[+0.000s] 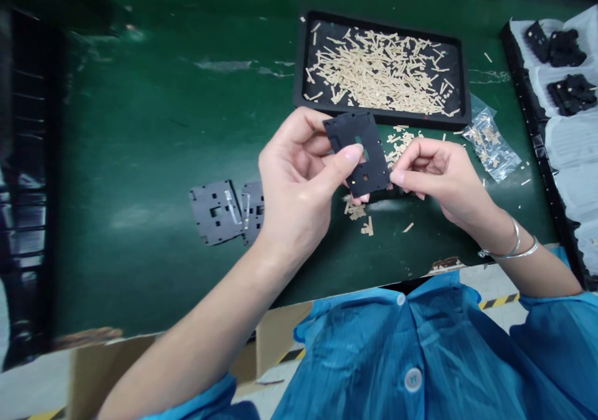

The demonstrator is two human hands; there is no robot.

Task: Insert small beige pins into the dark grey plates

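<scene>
My left hand (303,164) grips a thin black plastic plate (354,134) with small cut-outs, its thumb lying across the face and the other fingers behind. The plate is held tilted above the table. At the plate's lower right corner, my right hand (439,174) has thumb and forefinger pinched together, touching or almost touching the edge. Whatever lies between those fingertips is too small to make out. Two similar black plates (215,213) lie on the table left of my left wrist, one partly covered by it.
A black tray (383,118) of small beige strips stands behind my hands. Loose strips (368,227) are scattered below it. A clear plastic bag (493,143) lies to its right. At the right edge, a compartmented white tray (565,139) holds black parts; black trays (32,220) stand at left.
</scene>
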